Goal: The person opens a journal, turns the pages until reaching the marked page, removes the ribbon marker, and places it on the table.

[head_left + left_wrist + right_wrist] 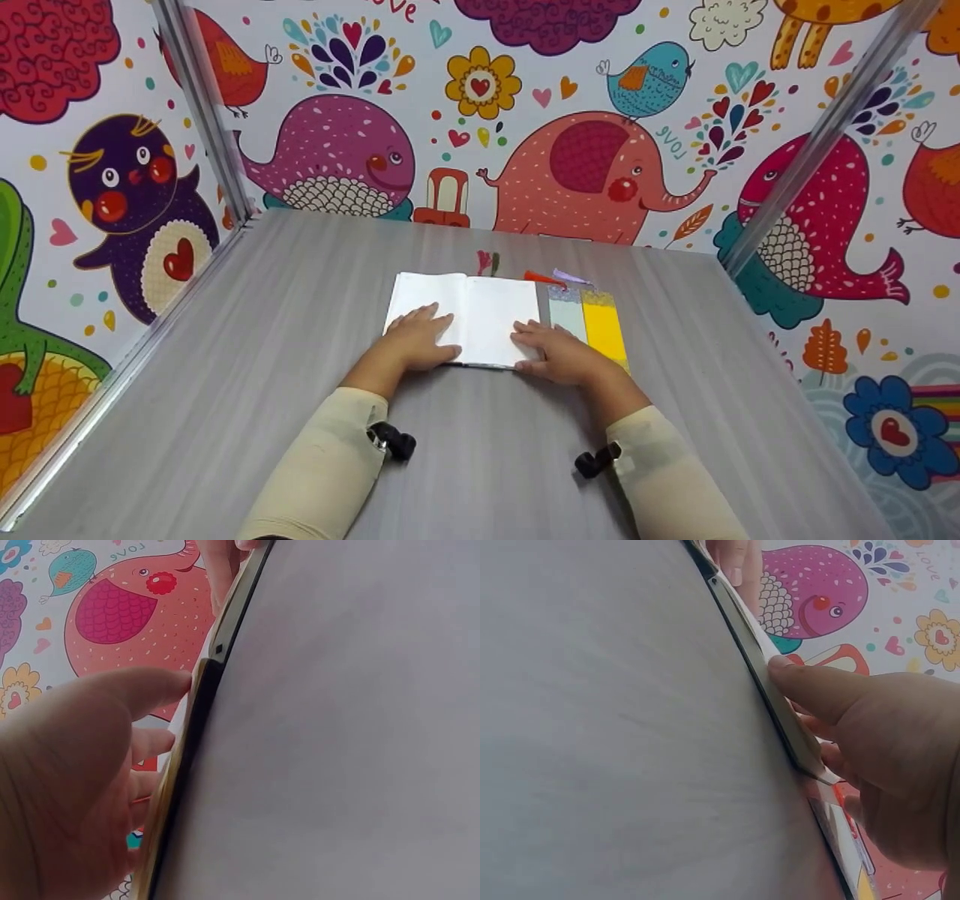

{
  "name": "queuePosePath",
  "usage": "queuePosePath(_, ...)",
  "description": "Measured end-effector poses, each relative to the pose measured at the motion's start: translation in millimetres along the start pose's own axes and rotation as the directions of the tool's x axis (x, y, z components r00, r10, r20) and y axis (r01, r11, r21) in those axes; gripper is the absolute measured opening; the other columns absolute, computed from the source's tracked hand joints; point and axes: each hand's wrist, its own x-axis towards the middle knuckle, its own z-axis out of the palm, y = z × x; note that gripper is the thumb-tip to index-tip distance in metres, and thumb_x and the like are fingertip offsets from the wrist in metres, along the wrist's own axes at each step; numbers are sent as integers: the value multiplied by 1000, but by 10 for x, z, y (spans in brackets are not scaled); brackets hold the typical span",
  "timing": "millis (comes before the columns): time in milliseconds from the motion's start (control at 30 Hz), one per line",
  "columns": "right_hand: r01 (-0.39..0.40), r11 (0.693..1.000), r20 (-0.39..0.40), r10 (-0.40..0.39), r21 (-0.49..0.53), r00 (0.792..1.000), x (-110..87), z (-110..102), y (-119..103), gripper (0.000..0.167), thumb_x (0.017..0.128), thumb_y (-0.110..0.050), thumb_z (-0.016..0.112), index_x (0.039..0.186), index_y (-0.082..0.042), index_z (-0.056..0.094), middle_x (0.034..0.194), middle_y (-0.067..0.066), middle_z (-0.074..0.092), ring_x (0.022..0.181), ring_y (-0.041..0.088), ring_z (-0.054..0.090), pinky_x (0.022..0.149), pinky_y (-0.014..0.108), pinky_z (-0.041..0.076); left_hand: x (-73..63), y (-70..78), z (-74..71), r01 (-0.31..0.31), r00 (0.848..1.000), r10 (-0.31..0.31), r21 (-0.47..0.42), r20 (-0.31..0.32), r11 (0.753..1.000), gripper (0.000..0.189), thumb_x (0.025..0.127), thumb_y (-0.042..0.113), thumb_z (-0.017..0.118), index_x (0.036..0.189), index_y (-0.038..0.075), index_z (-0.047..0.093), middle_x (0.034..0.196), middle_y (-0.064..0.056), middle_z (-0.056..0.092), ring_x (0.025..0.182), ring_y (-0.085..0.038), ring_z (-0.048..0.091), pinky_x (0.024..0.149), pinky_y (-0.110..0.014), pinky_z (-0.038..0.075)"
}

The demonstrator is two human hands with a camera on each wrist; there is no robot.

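Observation:
An open notebook (499,315) with blank white pages lies on the grey table in the head view. My left hand (421,337) rests on its left page, fingers spread and thumb toward the middle fold. On the lower right edge of the right page rests my right hand (556,352). The left wrist view shows the left hand (82,780) low along the notebook's edge (180,772), thumb touching it. In the right wrist view the right hand (892,757) touches the notebook's near edge (772,705) with its thumb.
Just right of the notebook lie a pale green bookmark (568,311) and a yellow bookmark (604,326), with a red tassel (541,278) and a lilac tassel (570,277) near their tops. A pink tassel (484,262) and a green tassel (495,263) stick out behind the notebook. Patterned walls (480,180) border the table.

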Motion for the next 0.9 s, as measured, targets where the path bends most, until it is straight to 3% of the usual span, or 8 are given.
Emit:
queuePosePath(267,0,1000,-8,1,16,1000,-38,-64,-9,64,102,-48,70,160,-26,52,171,-9,44,164,20,34,138,53,14,-13,12,-2,-3,1000,3,7,6,1000,86,99,66,57,169,20,37,180,-14,22,168,-38,18,135,-64,13)
queuePosePath(400,-15,997,-46,18,73,999,-42,-94,-17,49,104,-43,69,149,-24,66,162,-6,57,157,22,47,134,53,27,-26,37,-7,6,1000,-6,-7,0,1000,89,98,71,57,168,20,37,180,-14,23,168,-37,18,135,-65,12)
queuePosePath(533,-47,993,-116,60,111,991,-18,-102,-40,31,105,-39,69,131,-24,78,132,-3,77,124,24,70,115,48,54,-24,71,3,28,1000,-28,-12,-4,1000,97,94,78,56,168,18,38,180,-14,24,168,-37,18,135,-65,11)
queuePosePath(600,-68,988,-152,88,136,984,-7,-102,-60,24,105,-37,69,122,-24,79,115,-2,80,105,23,70,104,46,59,-20,92,9,40,999,-40,-12,-5,999,102,91,82,56,168,17,38,180,-14,24,168,-37,18,135,-65,11)
queuePosePath(667,-95,982,-182,125,164,975,3,-99,-84,18,104,-36,71,116,-27,80,107,-5,79,97,20,67,100,45,60,-17,113,16,50,999,-50,-15,-9,999,106,88,85,57,167,17,39,179,-14,24,168,-38,18,135,-64,10)
queuePosePath(767,-108,975,-237,154,195,959,6,-93,-129,16,103,-37,72,115,-29,79,113,-7,79,105,18,69,108,48,58,-15,137,27,61,998,-61,-18,-15,998,111,85,87,59,168,17,38,179,-15,23,168,-39,17,136,-63,10)
queuePosePath(900,-41,980,-354,110,197,929,0,-89,-193,21,102,-34,74,120,-24,78,123,-4,78,122,22,70,117,51,52,-16,157,38,55,998,-56,-10,-25,998,115,82,87,63,168,15,37,179,-17,24,167,-42,18,136,-63,11)
